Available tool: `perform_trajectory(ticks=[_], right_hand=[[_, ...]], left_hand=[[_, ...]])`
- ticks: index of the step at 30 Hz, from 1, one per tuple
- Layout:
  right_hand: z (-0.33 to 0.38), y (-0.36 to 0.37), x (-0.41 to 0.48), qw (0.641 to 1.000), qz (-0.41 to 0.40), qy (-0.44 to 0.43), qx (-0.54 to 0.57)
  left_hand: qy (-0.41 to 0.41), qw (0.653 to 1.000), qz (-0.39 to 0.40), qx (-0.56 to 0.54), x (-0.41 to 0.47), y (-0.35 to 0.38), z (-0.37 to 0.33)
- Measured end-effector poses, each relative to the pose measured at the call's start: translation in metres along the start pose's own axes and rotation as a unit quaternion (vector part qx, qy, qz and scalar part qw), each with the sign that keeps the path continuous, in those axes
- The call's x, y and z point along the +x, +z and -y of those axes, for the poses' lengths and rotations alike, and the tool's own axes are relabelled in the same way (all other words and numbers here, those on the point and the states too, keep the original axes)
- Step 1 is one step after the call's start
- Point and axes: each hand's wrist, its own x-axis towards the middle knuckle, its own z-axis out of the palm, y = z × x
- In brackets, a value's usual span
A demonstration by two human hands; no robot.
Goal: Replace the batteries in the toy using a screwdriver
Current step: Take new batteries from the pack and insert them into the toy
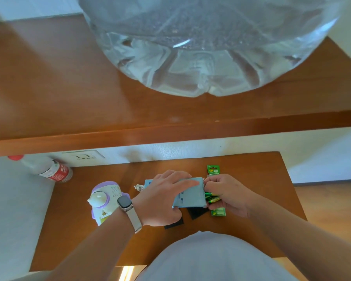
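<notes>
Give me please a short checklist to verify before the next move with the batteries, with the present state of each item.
1. New batteries in reach: ok, the right hand holds green cells beside the grey-blue box.
2. Box held steady: ok, the left hand lies on top of it.
3. Toy near: ok, it stands on the table, left of the left wrist.
4. Screwdriver found: cannot tell, none is clearly visible.
5. Toy's battery cover open: cannot tell, that side is not shown.
6. Battery pack empty: cannot tell, the right hand hides most of it.
</notes>
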Motion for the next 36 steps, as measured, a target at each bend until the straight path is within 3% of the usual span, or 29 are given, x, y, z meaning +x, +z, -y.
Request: perform_trajectory(ticks=[16, 24, 30, 36], right_hand=[[-0.006, -0.002, -0.008, 1.0, 0.013, -0.006, 0.004], [-0.007, -0.006, -0.011, 0.992, 0.062, -0.014, 0.112], [-0.006, -0.006, -0.012, 0.996, 0.059, -0.019, 0.061], [-0.006, -0.009, -0.013, 0.992, 0.051, -0.013, 0.113]], left_hand=[[0.027, 0.998, 0.005, 0.062, 0.009, 0.011, -0.01], [0.03, 0.999, -0.018, 0.034, 0.009, 0.01, -0.009], [0.042, 0.998, -0.049, 0.019, 0.007, 0.013, -0.007], [0.036, 0.996, -0.062, -0.047, 0.004, 0.013, -0.003]])
